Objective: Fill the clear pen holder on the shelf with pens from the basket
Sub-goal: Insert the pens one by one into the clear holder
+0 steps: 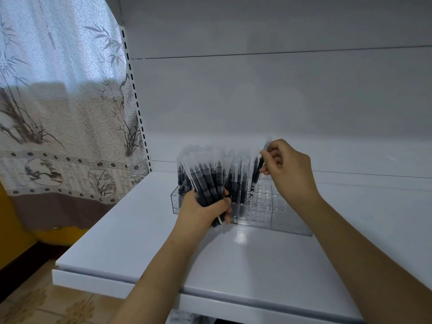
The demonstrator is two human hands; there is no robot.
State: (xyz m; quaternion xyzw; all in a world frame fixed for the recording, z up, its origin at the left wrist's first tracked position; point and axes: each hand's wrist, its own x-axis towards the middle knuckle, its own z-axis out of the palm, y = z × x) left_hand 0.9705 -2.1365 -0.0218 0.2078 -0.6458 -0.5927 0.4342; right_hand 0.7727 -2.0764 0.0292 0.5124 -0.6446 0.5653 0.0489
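The left hand is curled tight round a fanned bundle of pens, dark barrels in clear wrappers, thumb across the front. The right hand pinches a single pen between thumb and fingertips, the other fingers loosely bent.

The clear pen holder sits on the white shelf, near the back panel; its left part is already packed with upright pens (its right part shows only bare holes). The bundle and left hand stand in front of that left part and hide it. A patterned curtain hangs at left.

The single pen's long axis runs steeply, top tilted right, lower end over the holder.
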